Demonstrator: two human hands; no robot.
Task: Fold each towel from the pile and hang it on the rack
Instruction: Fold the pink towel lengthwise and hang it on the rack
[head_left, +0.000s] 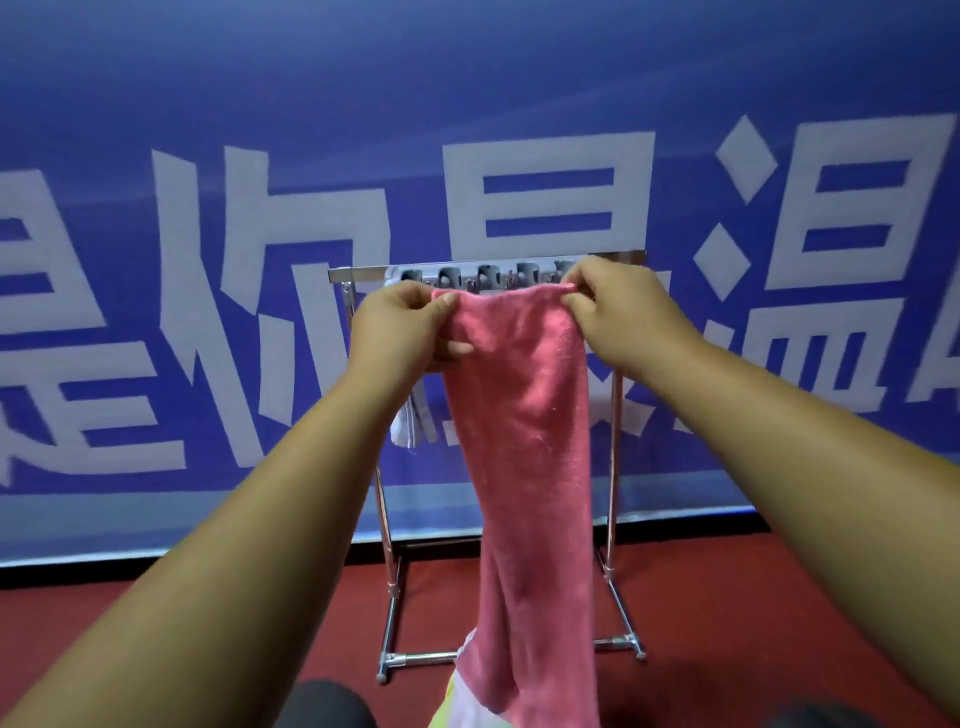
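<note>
I see a blue printed banner wall (156, 78), large white block characters (545, 153) across the upper frame, a thin black base strip (78, 577), and a dull red floor (156, 613) along the bottom.

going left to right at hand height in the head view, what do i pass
left end of the rack → left hand → pink towel → right hand. The white towel hanging below the left hand overlaps it, so it is left out of the order.
</note>
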